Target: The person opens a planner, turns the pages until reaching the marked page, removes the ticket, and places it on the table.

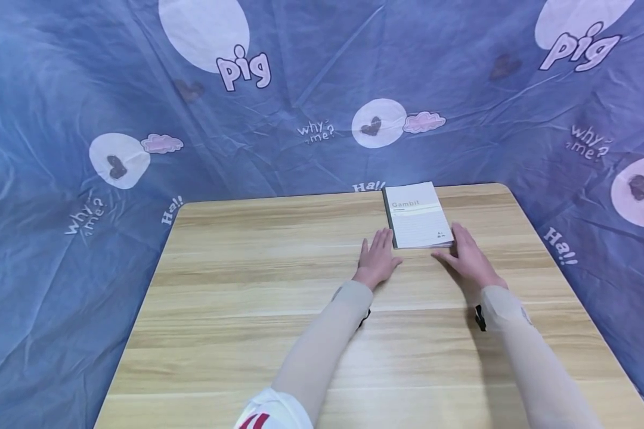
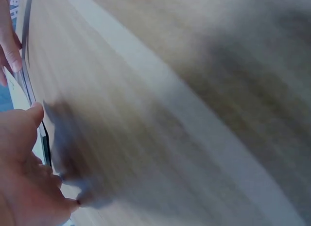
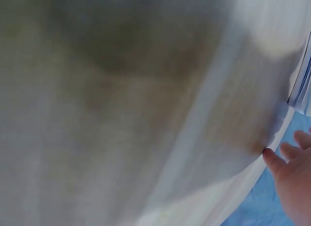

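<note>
A white notebook (image 1: 415, 217) with a dark spine on its left and "Gambit" on the cover lies flat near the table's back edge. My left hand (image 1: 377, 260) is beside its lower left corner, fingers extended, thumb pointing right. To the lower right is my right hand (image 1: 469, 258), its fingers straight and thumb spread left below the book's near edge. In the left wrist view my left hand (image 2: 29, 172) is close to the book's dark spine. The right wrist view has my right hand (image 3: 294, 177) near the pages' edge (image 3: 303, 75). Whether either hand touches the book, I cannot tell.
The light wood-grain table (image 1: 236, 310) has rounded back corners. Blue printed cloth (image 1: 279, 149) hangs behind it and along both sides. Both forearms, in light sleeves, reach over the table from its near side.
</note>
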The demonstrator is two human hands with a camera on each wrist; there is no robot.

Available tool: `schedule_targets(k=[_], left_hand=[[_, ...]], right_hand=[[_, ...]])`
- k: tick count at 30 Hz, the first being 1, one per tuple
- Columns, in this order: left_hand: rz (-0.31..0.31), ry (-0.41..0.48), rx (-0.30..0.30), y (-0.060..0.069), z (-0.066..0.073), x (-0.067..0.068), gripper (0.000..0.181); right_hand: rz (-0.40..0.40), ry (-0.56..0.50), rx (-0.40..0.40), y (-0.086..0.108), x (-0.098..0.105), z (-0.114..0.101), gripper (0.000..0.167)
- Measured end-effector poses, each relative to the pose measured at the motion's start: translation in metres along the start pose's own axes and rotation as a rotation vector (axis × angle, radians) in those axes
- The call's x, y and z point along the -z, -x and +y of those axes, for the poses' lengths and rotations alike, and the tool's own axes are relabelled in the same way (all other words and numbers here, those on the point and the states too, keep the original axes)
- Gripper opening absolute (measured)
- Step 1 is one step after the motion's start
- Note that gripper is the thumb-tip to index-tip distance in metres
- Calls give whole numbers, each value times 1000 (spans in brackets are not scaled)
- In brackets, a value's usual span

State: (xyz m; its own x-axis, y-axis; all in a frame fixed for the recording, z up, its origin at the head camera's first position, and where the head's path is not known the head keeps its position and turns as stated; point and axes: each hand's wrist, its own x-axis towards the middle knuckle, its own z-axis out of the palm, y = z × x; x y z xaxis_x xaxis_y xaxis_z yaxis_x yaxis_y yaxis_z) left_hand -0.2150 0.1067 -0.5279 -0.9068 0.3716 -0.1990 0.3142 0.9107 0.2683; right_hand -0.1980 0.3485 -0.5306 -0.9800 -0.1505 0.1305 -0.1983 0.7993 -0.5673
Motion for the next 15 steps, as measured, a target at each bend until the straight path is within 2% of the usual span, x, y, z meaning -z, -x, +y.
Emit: schedule_targets(k=[6,15], left_hand=[[-47,-16,17,-12,4,-2,77],[-30,-85,49,-16,9,2,70]], right_hand=[[-46,-5,-23,-9,1,1,82],[-103,46,-49,-13,5,3,89]])
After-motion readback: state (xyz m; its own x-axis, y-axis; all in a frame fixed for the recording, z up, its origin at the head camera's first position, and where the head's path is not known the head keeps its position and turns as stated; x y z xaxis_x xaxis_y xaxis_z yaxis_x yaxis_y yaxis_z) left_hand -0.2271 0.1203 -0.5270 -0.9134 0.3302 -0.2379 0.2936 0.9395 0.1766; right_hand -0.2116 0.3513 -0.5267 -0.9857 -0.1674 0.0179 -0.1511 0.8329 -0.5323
